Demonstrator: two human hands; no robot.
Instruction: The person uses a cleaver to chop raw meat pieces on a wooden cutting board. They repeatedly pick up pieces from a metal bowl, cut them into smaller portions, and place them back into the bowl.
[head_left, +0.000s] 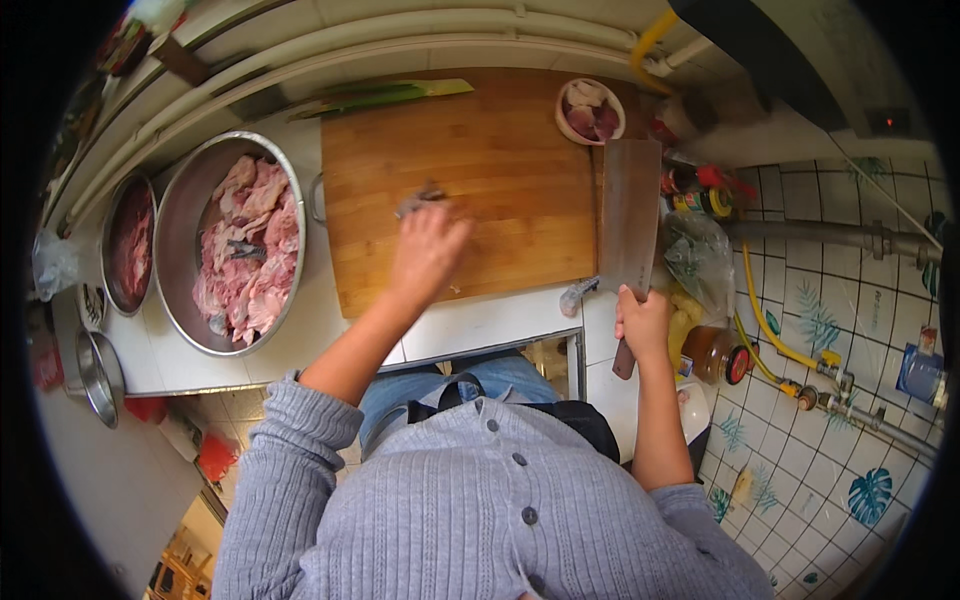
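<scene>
My left hand is over the wooden cutting board, blurred, with its fingertips at a small dark grey piece that looks like part of a poultry foot. Whether the fingers grip that piece or only touch it is unclear. In my right hand is the handle of a wide-bladed cleaver, its blade pointing away from me at the board's right edge. Another grey poultry foot piece lies on the white tiled counter, just left of that hand.
A large metal basin of raw poultry pieces stands left of the board, beside a smaller bowl of meat. Green onion stalks and a small bowl of meat occupy the board's far side. Jars crowd the right.
</scene>
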